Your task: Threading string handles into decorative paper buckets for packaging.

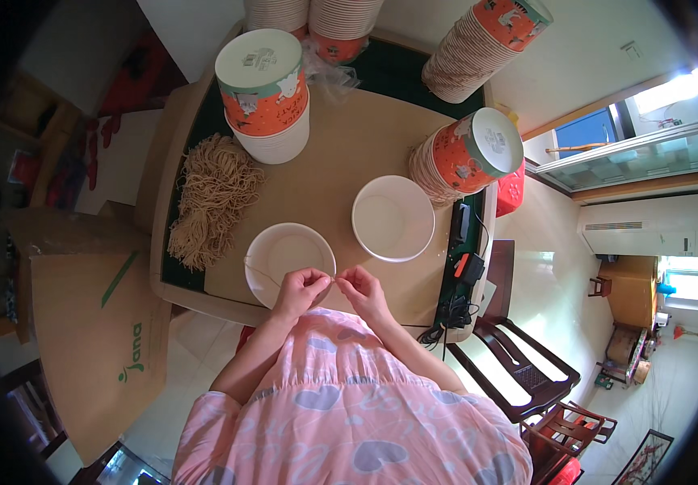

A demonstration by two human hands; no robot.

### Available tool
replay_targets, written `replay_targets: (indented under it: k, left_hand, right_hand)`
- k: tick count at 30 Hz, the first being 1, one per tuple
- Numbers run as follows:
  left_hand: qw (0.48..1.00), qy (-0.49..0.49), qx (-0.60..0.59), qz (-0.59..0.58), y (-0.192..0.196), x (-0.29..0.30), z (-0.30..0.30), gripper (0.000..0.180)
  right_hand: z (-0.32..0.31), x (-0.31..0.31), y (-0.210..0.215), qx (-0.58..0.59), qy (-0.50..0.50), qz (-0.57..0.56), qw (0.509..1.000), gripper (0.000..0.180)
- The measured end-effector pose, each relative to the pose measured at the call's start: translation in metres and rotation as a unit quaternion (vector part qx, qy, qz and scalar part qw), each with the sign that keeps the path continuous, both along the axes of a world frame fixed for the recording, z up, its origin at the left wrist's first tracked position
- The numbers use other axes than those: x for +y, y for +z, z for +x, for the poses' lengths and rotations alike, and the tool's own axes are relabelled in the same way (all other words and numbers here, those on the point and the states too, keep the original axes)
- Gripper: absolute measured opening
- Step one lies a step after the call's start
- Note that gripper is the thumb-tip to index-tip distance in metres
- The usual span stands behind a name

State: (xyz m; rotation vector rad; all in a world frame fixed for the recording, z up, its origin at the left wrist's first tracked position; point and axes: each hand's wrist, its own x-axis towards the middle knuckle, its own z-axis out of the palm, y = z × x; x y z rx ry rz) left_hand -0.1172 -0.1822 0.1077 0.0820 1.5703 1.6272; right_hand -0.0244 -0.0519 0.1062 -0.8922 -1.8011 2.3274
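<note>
My left hand (pixel 304 289) and my right hand (pixel 363 289) meet fingertip to fingertip over the near edge of a white paper bucket (pixel 288 241). Both are closed in a pinch on a thin beige cord (pixel 262 272), which loops back over the bucket's left side. Whether the cord is knotted between my fingers is too small to tell. A second white paper bucket (pixel 393 218) stands mouth up to the right of my hands. Left of the near bucket lies a tangled heap of beige cords (pixel 213 202).
Upturned orange and white buckets (pixel 262 101) stand behind the heap. Another stack (pixel 478 149) leans at the right, with a tall one (pixel 486 48) beyond. Black adapters and cables (pixel 462 259) line the table's right edge. A cardboard box (pixel 90 339) stands at left, wooden chairs (pixel 519 368) at right.
</note>
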Motion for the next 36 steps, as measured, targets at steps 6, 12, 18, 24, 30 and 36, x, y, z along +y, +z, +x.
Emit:
replay_targets:
  k: [6,12,18,24,30,36]
  left_hand:
    - [0.999,-0.001,-0.027,0.027,-0.007,-0.002,0.001,0.006]
    - [0.999,-0.006,-0.031,0.009,-0.007,-0.005,-0.001,0.006]
    - [1.0,-0.018,0.019,-0.013,-0.011,-0.004,0.001,0.005]
    - [0.999,0.002,0.053,0.009,-0.007,0.0,0.001,0.005]
    - [0.981,-0.07,0.181,-0.029,-0.003,-0.001,0.001,0.007]
    - [0.982,-0.048,0.181,-0.037,-0.003,-0.003,0.003,0.006]
  right_hand:
    - [-0.001,-0.001,0.009,-0.017,0.038,0.101,0.994,0.007]
    - [0.0,0.009,-0.005,-0.037,-0.004,-0.134,0.99,0.008]
    - [0.0,0.009,-0.004,-0.046,-0.016,-0.174,0.984,0.008]
    - [0.002,0.008,-0.005,-0.023,-0.002,-0.167,0.986,0.007]
    - [0.004,-0.001,-0.004,0.03,0.055,0.016,0.998,0.008]
    - [0.003,0.003,0.012,0.015,0.079,0.126,0.989,0.014]
